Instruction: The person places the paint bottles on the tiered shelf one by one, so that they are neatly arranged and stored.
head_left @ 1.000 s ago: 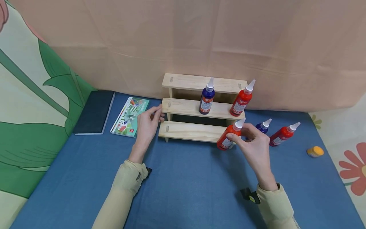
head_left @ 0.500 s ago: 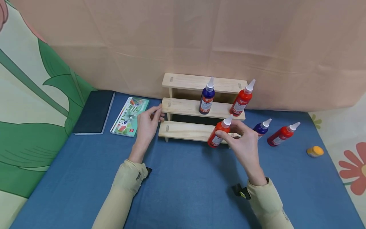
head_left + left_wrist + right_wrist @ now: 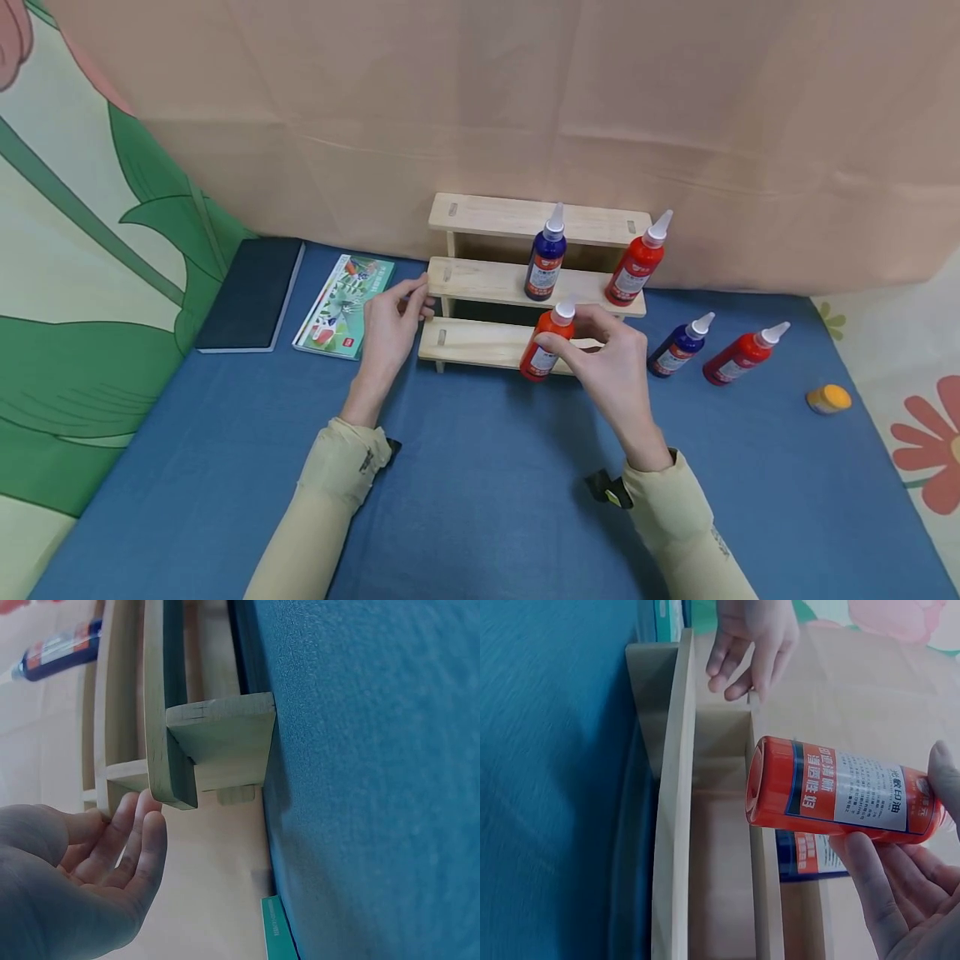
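My right hand holds a red bottle with a white label and white nozzle cap, thumb on one side and fingers on the other. In the head view this bottle overlaps the lowest step of a three-step wooden rack. My left hand pinches the left end of the rack's middle step, its thumb and fingertips around the edge in the left wrist view. On that middle step stand a dark blue bottle and, at its right end, another red bottle.
Right of the rack, another blue bottle, another red bottle and a small yellow-capped jar stand on the blue cloth. A green illustrated book and a dark notebook lie at left. A beige curtain hangs behind.
My right hand has carried the red bottle leftward along the front of the rack, uncovering the blue bottle at the right. The left hand stays at the rack's left end.
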{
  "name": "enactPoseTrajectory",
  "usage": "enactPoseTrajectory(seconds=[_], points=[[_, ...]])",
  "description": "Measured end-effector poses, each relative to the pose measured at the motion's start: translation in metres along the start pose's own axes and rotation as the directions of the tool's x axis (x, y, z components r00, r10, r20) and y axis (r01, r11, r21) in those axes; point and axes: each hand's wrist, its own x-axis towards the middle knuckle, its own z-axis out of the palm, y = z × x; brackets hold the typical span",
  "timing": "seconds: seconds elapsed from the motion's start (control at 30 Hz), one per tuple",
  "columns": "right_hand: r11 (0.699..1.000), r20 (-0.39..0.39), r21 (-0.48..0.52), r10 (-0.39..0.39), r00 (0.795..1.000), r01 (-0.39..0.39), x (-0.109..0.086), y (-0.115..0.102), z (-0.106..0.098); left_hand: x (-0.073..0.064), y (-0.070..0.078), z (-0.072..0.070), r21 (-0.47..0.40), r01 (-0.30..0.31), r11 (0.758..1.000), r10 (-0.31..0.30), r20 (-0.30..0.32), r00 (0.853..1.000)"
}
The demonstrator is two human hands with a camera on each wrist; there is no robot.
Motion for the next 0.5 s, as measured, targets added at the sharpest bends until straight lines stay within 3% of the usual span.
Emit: enactPoseTrajectory(seconds=[0.5], points=[[0.998, -0.012, 0.018, -0.065, 0.998, 0.065, 0.009, -0.013, 0.018, 0.000, 0.000, 0.000, 0.011, -0.009, 1.000, 0.009, -0.007, 1.000]])
